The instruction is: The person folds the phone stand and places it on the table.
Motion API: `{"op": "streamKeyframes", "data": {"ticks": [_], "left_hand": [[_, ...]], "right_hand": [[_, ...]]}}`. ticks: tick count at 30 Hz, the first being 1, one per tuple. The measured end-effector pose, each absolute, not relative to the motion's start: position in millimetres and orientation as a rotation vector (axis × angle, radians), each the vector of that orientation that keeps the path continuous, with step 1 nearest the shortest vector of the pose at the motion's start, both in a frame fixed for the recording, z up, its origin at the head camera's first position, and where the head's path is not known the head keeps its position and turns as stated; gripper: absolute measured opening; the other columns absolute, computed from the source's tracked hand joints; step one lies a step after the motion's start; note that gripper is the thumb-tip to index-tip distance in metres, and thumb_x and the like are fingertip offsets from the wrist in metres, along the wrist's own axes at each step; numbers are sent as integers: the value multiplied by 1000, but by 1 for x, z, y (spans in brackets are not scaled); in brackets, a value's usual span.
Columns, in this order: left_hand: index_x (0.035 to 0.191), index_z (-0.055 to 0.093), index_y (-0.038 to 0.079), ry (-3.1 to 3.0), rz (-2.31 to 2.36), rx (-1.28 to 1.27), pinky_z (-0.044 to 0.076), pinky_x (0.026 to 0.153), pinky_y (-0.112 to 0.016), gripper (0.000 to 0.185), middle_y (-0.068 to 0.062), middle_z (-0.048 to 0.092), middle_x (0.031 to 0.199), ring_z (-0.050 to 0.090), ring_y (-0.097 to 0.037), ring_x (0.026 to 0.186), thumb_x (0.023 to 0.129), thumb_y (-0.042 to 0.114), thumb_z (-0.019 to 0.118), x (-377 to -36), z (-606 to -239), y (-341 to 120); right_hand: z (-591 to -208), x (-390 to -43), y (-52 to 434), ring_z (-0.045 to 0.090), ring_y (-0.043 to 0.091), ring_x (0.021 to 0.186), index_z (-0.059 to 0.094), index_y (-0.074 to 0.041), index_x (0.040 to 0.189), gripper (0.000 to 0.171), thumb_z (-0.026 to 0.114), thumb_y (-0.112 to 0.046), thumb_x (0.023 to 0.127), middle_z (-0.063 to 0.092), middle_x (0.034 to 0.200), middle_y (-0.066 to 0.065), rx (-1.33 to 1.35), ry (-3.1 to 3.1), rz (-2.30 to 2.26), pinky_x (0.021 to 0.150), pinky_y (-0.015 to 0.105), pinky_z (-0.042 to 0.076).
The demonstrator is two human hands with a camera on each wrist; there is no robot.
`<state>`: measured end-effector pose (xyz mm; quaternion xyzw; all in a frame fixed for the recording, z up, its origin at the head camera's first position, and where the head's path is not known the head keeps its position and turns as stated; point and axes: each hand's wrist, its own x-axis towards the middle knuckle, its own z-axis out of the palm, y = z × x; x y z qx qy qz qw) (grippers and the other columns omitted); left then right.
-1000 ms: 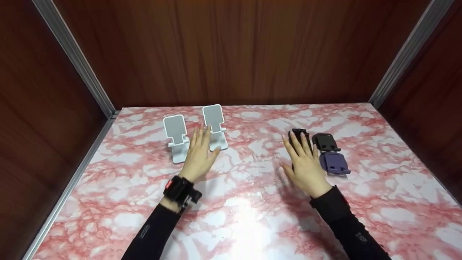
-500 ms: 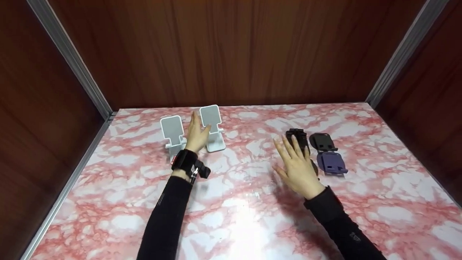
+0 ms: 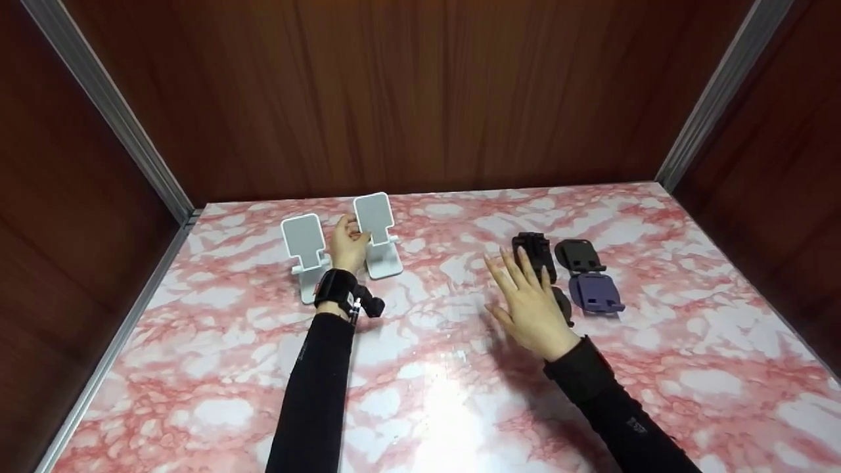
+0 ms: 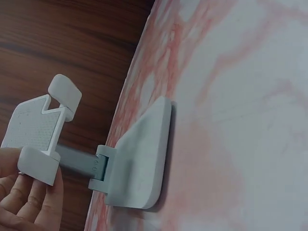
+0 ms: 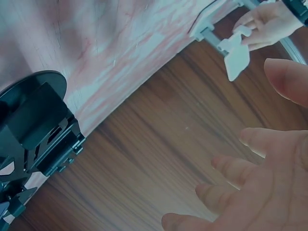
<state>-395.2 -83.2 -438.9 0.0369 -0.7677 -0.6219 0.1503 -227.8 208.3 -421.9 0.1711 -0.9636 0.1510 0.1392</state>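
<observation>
Wood-panelled booth, pink marbled tabletop (image 3: pixel 420 407). Left hand (image 3: pixel 347 244) fingers (image 4: pixel 33 195) curled, pinching the upright plate of the right white stand (image 3: pixel 376 231); in the left wrist view the fingertips sit at the plate's lower lip, thumb at the edge, base flat on the tabletop, hinge arm between plate and base. Second white stand (image 3: pixel 303 253) just beside it on the left, touching nothing that I can tell. Right hand (image 3: pixel 529 309) fingers spread and straight, holding nothing, palm down just above or on the tabletop; can't tell contact. Its fingertips are near a black stand (image 3: pixel 533 253), which the right wrist view shows as a round-based black holder (image 5: pixel 33 125). Further right, a dark stand (image 3: pixel 578 255) with a purple stand (image 3: pixel 594 292) just in front of it, the two touching or nearly so. All stands sit toward the back of the tabletop, white pair left, dark group right, well apart.

Step, as I judge it: left hand has just taken hold of the white stand's plate, likely to fold or adjust it; right hand is staged by the black one. Next move probably needs the base kept down while the plate is tilted on its hinge, a light pinch so the stand does not skid into its neighbour.
</observation>
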Motion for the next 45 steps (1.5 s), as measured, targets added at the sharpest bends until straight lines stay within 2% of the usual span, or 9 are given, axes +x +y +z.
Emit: {"op": "streamKeyframes", "data": {"ticks": [5, 10, 15, 22, 30, 35, 40, 42, 45], "left_hand": [[116, 55, -12, -2105, -1935, 84, 48, 72, -16, 31, -12, 62, 94, 57, -13, 81, 85, -14, 57, -397, -439, -85], [117, 53, -12, -2072, -2015, 61, 47, 68, -14, 32, -18, 63, 100, 55, -11, 80, 86, -17, 54, -394, -437, -84], [116, 53, -12, -2060, -2070, 30, 49, 64, -13, 31, -14, 62, 97, 56, -8, 75, 86, -17, 55, -387, -430, -81], [117, 55, -10, -2037, -2185, -97, 54, 66, -16, 31, -13, 66, 93, 59, -7, 74, 87, -16, 58, -364, -404, -64], [117, 55, -7, -2118, -2162, -328, 57, 70, -21, 31, -14, 69, 93, 64, -10, 74, 87, -11, 63, -336, -387, -44], [115, 55, -7, -2124, -2187, -422, 58, 72, -24, 30, -14, 68, 94, 64, -11, 76, 86, -12, 63, -318, -384, -28], [111, 55, -7, -2116, -2253, -531, 60, 70, -26, 27, -9, 68, 90, 64, -11, 72, 86, -11, 64, -302, -382, -13], [108, 55, -7, -2109, -2271, -587, 59, 70, -25, 25, -7, 68, 88, 64, -10, 72, 86, -10, 64, -297, -381, -8], [105, 55, -7, -2120, -2252, -649, 58, 71, -23, 23, -5, 68, 88, 64, -8, 73, 85, -9, 66, -292, -382, -4]], "right_hand": [[-421, -228, 208, 8, 42, 152, 27, -14, 157, 74, 65, -27, 95, 18, 164, 18, 497, -2804, 453, 116, 73, 11], [-422, -228, 208, 7, 42, 152, 27, -15, 157, 74, 65, -28, 95, 15, 165, 17, 495, -2822, 450, 116, 73, 11], [-424, -227, 207, 6, 42, 152, 28, -14, 157, 73, 63, -32, 96, 14, 165, 17, 508, -2828, 453, 115, 74, 11], [-424, -227, 207, 11, 43, 151, 31, -12, 155, 71, 64, -30, 95, 18, 164, 19, 506, -2832, 437, 114, 74, 15], [-427, -230, 205, 14, 46, 150, 28, 0, 154, 67, 57, -27, 100, 21, 161, 25, 556, -2833, 576, 114, 73, 18], [-430, -235, 206, 26, 46, 146, 26, 6, 152, 63, 52, -23, 102, 27, 157, 29, 622, -2832, 969, 119, 60, 24], [-432, -241, 208, 40, 38, 141, 18, 6, 154, 63, 43, -25, 106, 31, 156, 28, 549, -2697, 1976, 117, 53, 33], [-434, -243, 207, 51, 31, 134, 17, 8, 154, 62, 43, -22, 106, 38, 152, 27, 451, -2523, 2388, 115, 50, 38], [-438, -245, 205, 64, 21, 117, 20, 12, 150, 59, 47, -12, 104, 55, 136, 19, 417, -2317, 2682, 107, 42, 48]]}}
